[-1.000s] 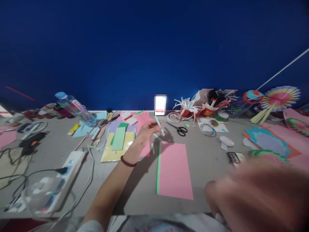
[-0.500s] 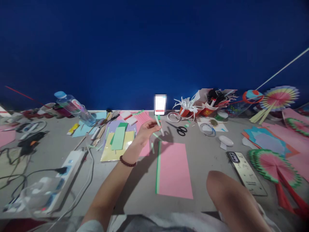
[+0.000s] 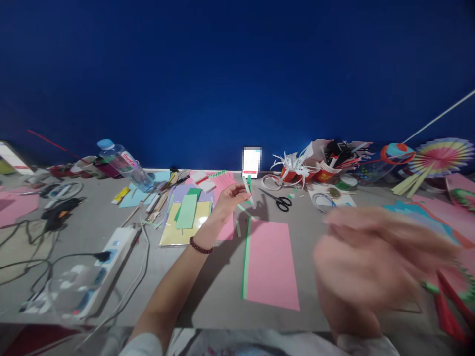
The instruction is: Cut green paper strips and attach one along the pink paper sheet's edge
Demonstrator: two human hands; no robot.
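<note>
Above the desk, my left hand pinches a narrow pale green paper strip between thumb and fingers. In front of it lies a pink paper sheet with a pale green and darker green edge along its left side. My right hand is a blur over the right part of the desk, raised near the camera. Its fingers are too smeared to show a grip, and it partly covers the phone and a folded fan. Black-handled scissors rest beyond the pink sheet, right of my left hand.
Green paper pieces lie on a yellow packet at left. A power strip with cables and a tilted water bottle are further left. A lit screen stands at the back; paper fans are at right.
My right hand has come up into view and swings over the right side of the desk. My left hand keeps hold of the strip. The view has shifted slightly.
</note>
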